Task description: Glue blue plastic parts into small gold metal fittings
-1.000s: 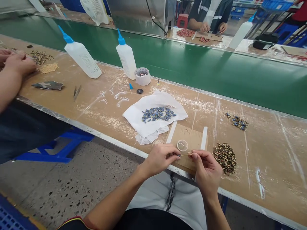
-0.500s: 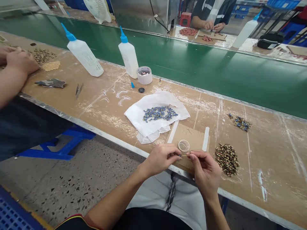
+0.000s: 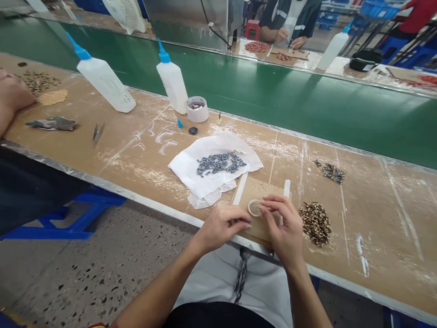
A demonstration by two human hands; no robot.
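My left hand (image 3: 229,225) is closed in a pinch by the table's front edge; whatever sits between its fingertips is too small to name. Leaning over a small round cup (image 3: 254,208), my right hand (image 3: 284,224) pinches a thin stick whose tip points into the cup. The cup stands on a cardboard piece (image 3: 259,187) with white tape strips along its sides. Right of this hand lies a heap of small dark and gold parts (image 3: 315,224). Beyond the cardboard, small blue parts (image 3: 221,164) are spread over a white cloth (image 3: 186,159).
Two blue-tipped bottles (image 3: 105,84) (image 3: 173,84) and a tape roll (image 3: 197,109) stand near the green belt (image 3: 273,82). A smaller cluster of blue parts (image 3: 332,173) lies at right. Tweezers (image 3: 98,134) rest at left, near a co-worker's hand (image 3: 15,93). Another person works across the belt.
My right hand has moved from beside my left fingertips up to the cup, taking the thin stick with it. My left hand keeps its pinch. The whole view has shifted slightly.
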